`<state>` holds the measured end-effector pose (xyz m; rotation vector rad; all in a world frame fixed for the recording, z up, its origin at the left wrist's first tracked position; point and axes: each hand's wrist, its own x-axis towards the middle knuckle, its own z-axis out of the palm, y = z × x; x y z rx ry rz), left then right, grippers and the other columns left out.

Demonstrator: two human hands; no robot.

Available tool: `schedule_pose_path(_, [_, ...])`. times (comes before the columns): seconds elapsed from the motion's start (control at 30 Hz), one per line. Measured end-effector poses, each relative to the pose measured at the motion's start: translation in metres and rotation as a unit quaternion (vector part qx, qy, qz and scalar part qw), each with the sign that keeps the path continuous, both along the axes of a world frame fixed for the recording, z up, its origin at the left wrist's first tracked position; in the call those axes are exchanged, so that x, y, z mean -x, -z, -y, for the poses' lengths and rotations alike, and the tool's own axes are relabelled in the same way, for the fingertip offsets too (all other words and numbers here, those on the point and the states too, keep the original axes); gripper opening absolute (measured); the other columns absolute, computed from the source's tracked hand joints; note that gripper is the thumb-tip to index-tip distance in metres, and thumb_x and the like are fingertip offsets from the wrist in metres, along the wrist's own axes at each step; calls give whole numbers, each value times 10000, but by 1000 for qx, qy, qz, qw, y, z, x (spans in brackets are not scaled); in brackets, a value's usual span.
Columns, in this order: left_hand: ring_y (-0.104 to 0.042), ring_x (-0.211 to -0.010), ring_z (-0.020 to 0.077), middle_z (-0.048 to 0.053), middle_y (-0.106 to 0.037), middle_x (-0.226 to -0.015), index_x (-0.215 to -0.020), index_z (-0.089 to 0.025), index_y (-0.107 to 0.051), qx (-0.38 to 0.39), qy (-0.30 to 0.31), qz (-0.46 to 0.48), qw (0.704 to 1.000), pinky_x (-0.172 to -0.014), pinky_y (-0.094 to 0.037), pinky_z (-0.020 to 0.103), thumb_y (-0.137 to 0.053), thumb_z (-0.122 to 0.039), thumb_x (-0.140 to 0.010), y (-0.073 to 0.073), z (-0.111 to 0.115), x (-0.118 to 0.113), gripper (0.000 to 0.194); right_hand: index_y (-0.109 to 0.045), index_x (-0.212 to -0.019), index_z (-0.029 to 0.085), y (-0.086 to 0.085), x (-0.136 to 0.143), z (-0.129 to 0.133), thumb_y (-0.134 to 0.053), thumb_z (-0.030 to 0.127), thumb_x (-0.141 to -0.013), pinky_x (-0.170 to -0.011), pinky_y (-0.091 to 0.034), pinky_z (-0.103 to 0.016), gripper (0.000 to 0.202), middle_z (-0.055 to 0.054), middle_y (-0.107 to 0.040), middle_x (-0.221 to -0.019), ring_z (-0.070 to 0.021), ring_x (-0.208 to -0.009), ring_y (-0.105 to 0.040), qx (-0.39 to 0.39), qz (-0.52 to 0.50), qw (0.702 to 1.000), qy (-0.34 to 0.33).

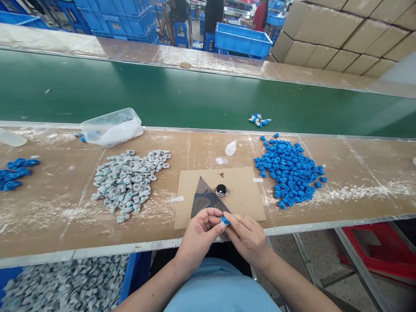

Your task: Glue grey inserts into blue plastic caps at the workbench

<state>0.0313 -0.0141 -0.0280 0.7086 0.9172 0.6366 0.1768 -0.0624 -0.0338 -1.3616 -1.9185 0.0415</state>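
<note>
Nearest, below the tabletop (195, 147), a blue bin (129, 277) full of grey pieces sits to the left, and a red crate (380, 255) stands lower right. The left hand (199, 234) and right hand (248, 238) meet at the tabletop's pale near edge, the fingers of both closed on a small blue piece (225, 220) pinched between them. It is in view just inside that edge, over the near side of a cardboard sheet (251, 199).

On the sheet lie a dark triangular sheet (204, 197) and, beside its sloping edge, a small round pot (221, 190) with a dark top. Strips of tabletop separate the cardboard from a grey pile (130, 182) on the left and a blue pile (289, 169) on the right, giving each hand room sideways. A small white bottle (230, 148) stands beyond the sheet; a clear tub (134, 114) reaches the far edge.

Past that edge runs a green belt (162, 95), bearing a small blue-and-white cluster (259, 120). Farther back are stacked blue crates (117, 21), one with an orange mark too small to read, and cardboard boxes (328, 34).
</note>
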Motion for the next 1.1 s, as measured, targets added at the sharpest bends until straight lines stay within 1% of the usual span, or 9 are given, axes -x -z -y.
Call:
schedule_pose_path(0.17, [-648, -746, 161, 39, -697, -789, -874, -167, -600, -101, 30, -57, 993, -728, -523, 297, -752, -384, -661, 0, -24, 7, 340, -561, -1245, 198, -2, -27, -11, -557, 303, -900, -784, -537, -261, 361, -68, -703, -985, -157, -893, -661, 41, 0, 999, -12])
schedule_pose_path(0.27, [-643, -799, 179, 49, -696, -846, -897, -171, -624, -195, -8, -158, 968, -753, -523, 314, -709, -377, -670, -4, -61, 14, 318, -651, -1111, 195, 1, -72, -29, -510, 365, -914, -790, -522, -303, 296, -73, -717, -969, -187, -897, -656, 57, 49, 992, 101])
schedule_pose_path(0.4, [-637, -785, 188, 53, -699, -830, -841, -169, -638, -311, -40, -282, 907, -783, -516, 333, -644, -345, -684, -3, -120, 16, 235, -714, -965, 193, 6, -126, -59, -469, 280, -910, -795, -473, -339, 266, -83, -729, -931, -218, -876, -648, 151, 153, 929, 301])
schedule_pose_path(0.53, [-654, -733, 191, 54, -714, -788, -805, -172, -628, -369, -39, -365, 854, -736, -525, 323, -592, -298, -725, 11, -159, 3, 154, -729, -868, 176, 9, -138, -79, -510, 268, -873, -694, -423, -332, 237, -104, -731, -828, -230, -751, -640, 192, 192, 900, 341])
schedule_pose_path(0.67, [-656, -700, 188, 51, -717, -761, -769, -177, -640, -407, -30, -415, 813, -718, -523, 320, -570, -174, -739, 23, -164, -7, 75, -711, -828, 151, 16, -132, -81, -544, 286, -828, -629, -389, -329, 215, -129, -719, -772, -248, -700, -628, 193, 197, 901, 336])
schedule_pose_path(0.77, [-649, -750, 187, 46, -716, -814, -820, -185, -657, -439, -27, -445, 780, -745, -513, 313, -587, -87, -706, 27, -158, -3, 166, -682, -820, 164, 27, -138, -77, -514, 411, -817, -610, -411, -348, 299, -105, -686, -663, -263, -657, -616, 179, 170, 912, 327])
schedule_pose_path(0.87, [-625, -900, 220, 73, -701, -927, -913, -183, -654, -467, -35, -482, 741, -831, -482, 354, -544, -49, -723, 25, -153, 16, 257, -661, -800, 189, 37, -147, -73, -462, 582, -794, -593, -457, -360, 440, -102, -691, -709, -255, -658, -624, 140, 59, 945, 290])
schedule_pose_path(0.93, [-585, -987, 257, 108, -679, -992, -940, -171, -646, -477, -46, -508, 715, -888, -438, 405, -497, -32, -735, 21, -152, 34, 289, -667, -805, 196, 39, -148, -67, -489, 653, -747, -573, -488, -356, 493, -90, -690, -711, -232, -616, -625, 136, -24, 951, 278])
schedule_pose_path(1.1, [-552, -900, 302, 135, -660, -864, -781, -188, -644, -488, -37, -547, 679, -847, -392, 463, -431, -25, -733, 19, -161, 69, 272, -689, -863, 177, 34, -126, -55, -619, 613, -700, -619, -566, -335, 471, -87, -706, -770, -200, -636, -660, 120, -169, 951, 231])
